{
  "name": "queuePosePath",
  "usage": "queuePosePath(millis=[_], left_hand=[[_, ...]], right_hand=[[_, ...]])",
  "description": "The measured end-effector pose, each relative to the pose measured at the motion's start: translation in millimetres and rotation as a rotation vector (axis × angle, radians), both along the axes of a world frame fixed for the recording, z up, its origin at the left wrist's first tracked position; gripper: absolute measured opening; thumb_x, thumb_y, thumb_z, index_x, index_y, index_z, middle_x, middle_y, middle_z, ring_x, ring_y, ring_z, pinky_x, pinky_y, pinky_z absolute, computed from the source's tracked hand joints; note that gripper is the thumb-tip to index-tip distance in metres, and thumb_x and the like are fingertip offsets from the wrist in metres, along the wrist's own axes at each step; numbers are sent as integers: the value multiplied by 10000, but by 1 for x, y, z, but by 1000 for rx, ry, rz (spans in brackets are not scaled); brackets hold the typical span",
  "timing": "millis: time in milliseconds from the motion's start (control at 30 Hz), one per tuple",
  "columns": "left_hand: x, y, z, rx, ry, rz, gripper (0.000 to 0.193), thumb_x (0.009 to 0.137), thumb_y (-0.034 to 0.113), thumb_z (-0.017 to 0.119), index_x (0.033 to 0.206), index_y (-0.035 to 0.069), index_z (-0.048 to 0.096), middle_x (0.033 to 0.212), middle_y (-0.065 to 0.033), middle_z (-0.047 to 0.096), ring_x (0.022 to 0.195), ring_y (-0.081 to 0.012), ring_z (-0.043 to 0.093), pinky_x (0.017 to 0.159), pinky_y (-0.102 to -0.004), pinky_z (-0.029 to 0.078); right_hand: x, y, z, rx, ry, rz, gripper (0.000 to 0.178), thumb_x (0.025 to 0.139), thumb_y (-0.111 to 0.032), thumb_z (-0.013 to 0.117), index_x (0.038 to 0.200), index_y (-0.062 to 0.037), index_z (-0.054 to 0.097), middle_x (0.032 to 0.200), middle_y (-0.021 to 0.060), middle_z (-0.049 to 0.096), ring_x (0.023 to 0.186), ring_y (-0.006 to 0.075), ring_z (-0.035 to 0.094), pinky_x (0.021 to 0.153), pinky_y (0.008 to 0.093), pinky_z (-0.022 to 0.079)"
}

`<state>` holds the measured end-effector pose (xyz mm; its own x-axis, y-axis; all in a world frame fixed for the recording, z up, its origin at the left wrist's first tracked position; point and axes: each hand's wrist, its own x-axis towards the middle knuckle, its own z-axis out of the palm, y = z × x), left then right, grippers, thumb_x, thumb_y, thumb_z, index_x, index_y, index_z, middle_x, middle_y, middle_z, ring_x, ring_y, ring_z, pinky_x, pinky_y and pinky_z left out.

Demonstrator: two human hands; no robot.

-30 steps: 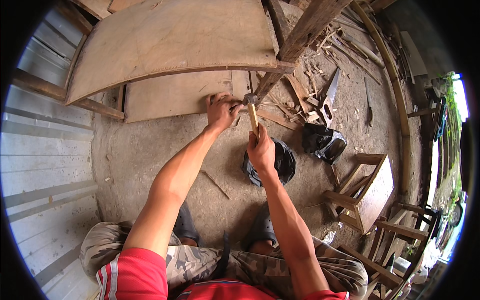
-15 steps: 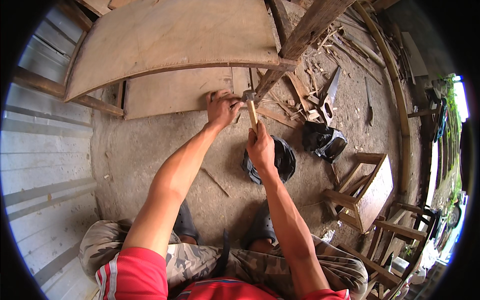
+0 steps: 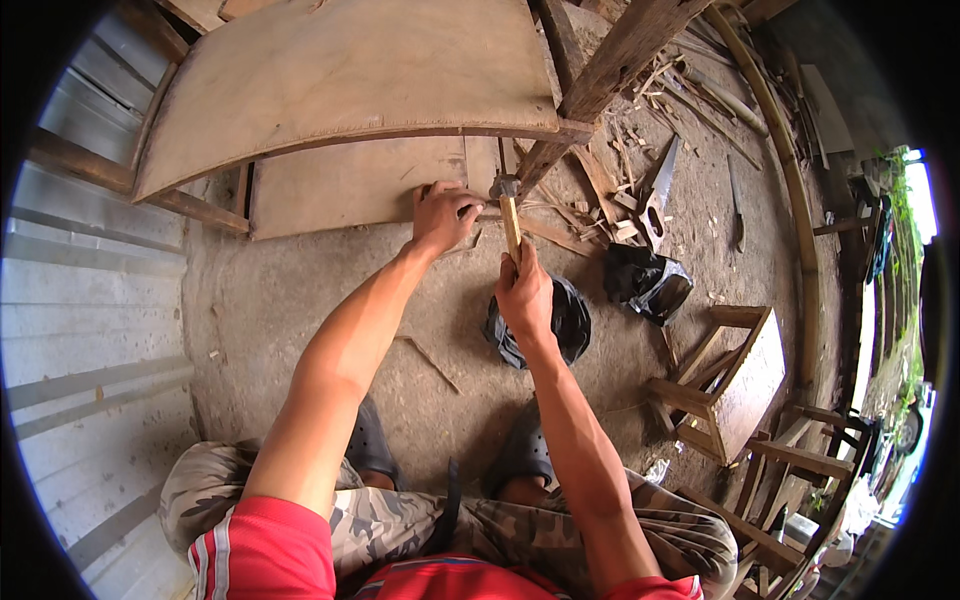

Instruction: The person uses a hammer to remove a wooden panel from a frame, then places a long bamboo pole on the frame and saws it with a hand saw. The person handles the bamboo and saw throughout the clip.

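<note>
Hovering over grey-brown flooring [image 3: 300, 290], the right hand [image 3: 525, 295] is grasping a wooden-handled hammer [image 3: 511, 222], the left hand [image 3: 440, 218], hold unclear, by tan plywood [image 3: 350, 185].

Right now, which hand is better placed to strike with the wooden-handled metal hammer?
Your right hand, probably: it holds the hammer, while your left hand is at the edge of the lower flat brown wooden panel.

Hammer [image 3: 511, 221]: dark metal head, pale wooden handle, head end forward, beside the right part of the lower panel [image 3: 345, 185]. Lower panel: tan, flat, front edge exposed, far part hidden.
</note>
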<state>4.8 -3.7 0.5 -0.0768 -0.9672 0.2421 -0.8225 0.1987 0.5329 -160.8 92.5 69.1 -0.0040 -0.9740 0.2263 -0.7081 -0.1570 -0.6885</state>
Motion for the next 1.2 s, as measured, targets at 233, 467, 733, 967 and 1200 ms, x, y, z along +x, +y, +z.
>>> queuePosePath(millis=[233,467,733,967,1200], left_hand=[[14,-10,6,156,-69,125,539,824,465,737,1317,294,602,1505,-62,402,1415,-257,298,1121,-582,185],[6,-13,22,441,-86,259,897,780,606,723,1536,332,324,1664,-118,11,1521,-350,-81,1149,-665,-42],[6,-13,22,438,-48,262,883,776,564,742,1527,336,336,1665,-114,10,1522,-347,-89,1161,-648,-59],[8,-14,18,451,-104,267,890,778,596,726,1531,361,314,1669,-91,8,1524,-337,-95,1168,-641,-36],[7,-14,18,423,-43,260,867,782,554,741,1521,340,342,1666,-100,33,1525,-348,-70,1167,-643,-50]], right_hand=[[3,-3,2,6,11,11,267,954,-117,580,1178,15,519,843,283,636,760,477,629,629,499,503],[4,2,1,-8,-43,-8,301,961,-114,575,1225,14,510,861,284,636,767,471,638,631,480,510],[12,-1,17,-89,-30,4,332,966,-109,563,1266,14,495,896,290,641,790,470,643,646,479,513],[5,6,-1,128,32,11,347,972,-109,556,1290,6,473,921,292,642,805,471,639,653,476,519],[5,7,-11,-75,-21,4,327,977,-119,550,1271,0,472,908,289,638,807,485,632,632,496,505]])
